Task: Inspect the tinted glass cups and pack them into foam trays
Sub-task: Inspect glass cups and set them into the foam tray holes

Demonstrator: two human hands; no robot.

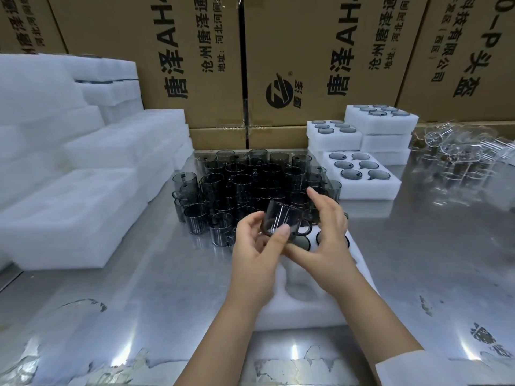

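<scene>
Hands meet just above the near foam tray [301,313], with one dark tinted cup [280,220] held between them, tipped on its side with its handle towards the right. The left hand [257,246] grips it, thumb pressed on the near wall and fingers curled round the far left side. The right hand [333,232] lies against the handle side with its fingers mostly straight and spread and its thumb reaching under the cup; it steadies the cup without closing round it. A white sleeve [418,369] covers that forearm. The tray rests on a shiny metal table [167,274], and its two far pockets show dark cups already seated. Just beyond the hands stands a tight crowd of upright tinted cups [250,176]. To the far right of them lies a filled tray [365,188], with more filled trays stacked [381,121] behind it. Clear glassware [459,151] is heaped further right. Tall piles of white foam [69,204] fill the left side, and printed cardboard boxes [306,51] wall off the far edge.
</scene>
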